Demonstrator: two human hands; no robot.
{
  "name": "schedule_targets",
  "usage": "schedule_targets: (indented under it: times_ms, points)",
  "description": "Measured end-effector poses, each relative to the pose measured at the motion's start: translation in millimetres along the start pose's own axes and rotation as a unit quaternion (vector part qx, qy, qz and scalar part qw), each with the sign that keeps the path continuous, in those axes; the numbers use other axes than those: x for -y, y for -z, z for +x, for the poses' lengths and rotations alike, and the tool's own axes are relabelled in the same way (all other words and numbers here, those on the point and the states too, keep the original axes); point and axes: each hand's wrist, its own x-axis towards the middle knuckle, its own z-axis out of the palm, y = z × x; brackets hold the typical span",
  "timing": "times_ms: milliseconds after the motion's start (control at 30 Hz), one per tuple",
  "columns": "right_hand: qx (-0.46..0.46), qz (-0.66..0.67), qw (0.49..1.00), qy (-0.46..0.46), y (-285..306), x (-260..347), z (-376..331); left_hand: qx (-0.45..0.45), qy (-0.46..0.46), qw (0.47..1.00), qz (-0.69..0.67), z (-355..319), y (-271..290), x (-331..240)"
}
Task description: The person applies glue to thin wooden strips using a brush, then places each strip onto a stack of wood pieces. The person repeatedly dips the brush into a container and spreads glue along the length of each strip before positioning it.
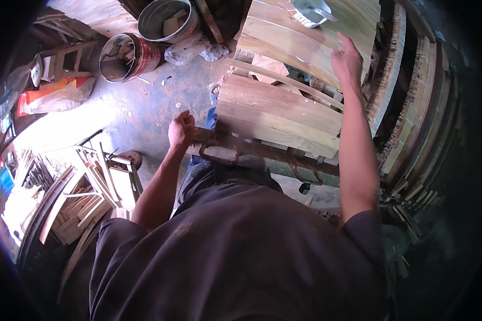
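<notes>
My left hand (pixel 182 130) is curled into a fist near the left end of the bench's rusty front bar (pixel 233 143). Whether anything is inside that fist is hidden. Out over the far boards reaches my right hand (pixel 347 59), slightly blurred, its fingers partly stretched and nothing visible in them. Just beyond it, a bowl (pixel 304 17) with white paste stands on the far wooden panel (pixel 284 37), and a brush-like tool (pixel 324 13) leans in it. Closer to me lies another panel of pale boards (pixel 278 109). A thin wooden strip (pixel 289 80) lies between the two panels.
Stacked boards (pixel 412 107) line the right side. Two buckets with wood scraps, one red-sided (pixel 144 56) and one grey (pixel 168 21), stand on the floor at the far left. A heap of offcuts (pixel 91 198) lies at the left. Metal loops (pixel 219 155) hang at the bench front.
</notes>
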Motion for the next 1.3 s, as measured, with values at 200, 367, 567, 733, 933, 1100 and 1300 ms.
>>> schedule_targets:
  times_ms: [200, 367, 567, 733, 933, 1100, 1300]
  points:
    - [0.044, -0.055, 0.998, -0.001, -24, 33, 38, 0.011, -0.083, 0.992, 0.098, -14, 4, -8]
    - [-0.058, -0.092, 0.993, 0.039, -35, 34, 55, -0.006, -0.013, 0.996, 0.091, -17, 13, -21]
    - [-0.018, -0.188, 0.982, 0.025, -29, 22, 83, -0.033, -0.028, 0.993, 0.112, -14, 14, -23]
    - [-0.082, -0.204, 0.974, 0.061, -37, 12, 96, -0.056, -0.033, 0.991, 0.120, -14, 9, -20]
    - [-0.061, -0.159, 0.984, 0.050, -38, 20, 80, -0.075, -0.050, 0.989, 0.118, -13, 4, -12]
    - [-0.125, -0.055, 0.990, -0.013, -27, 14, 45, -0.018, -0.022, 0.992, 0.122, -10, 6, -17]
    - [-0.087, -0.075, 0.991, 0.066, -22, -14, -100, 0.134, -0.063, 0.989, 0.008, 22, 8, -42]
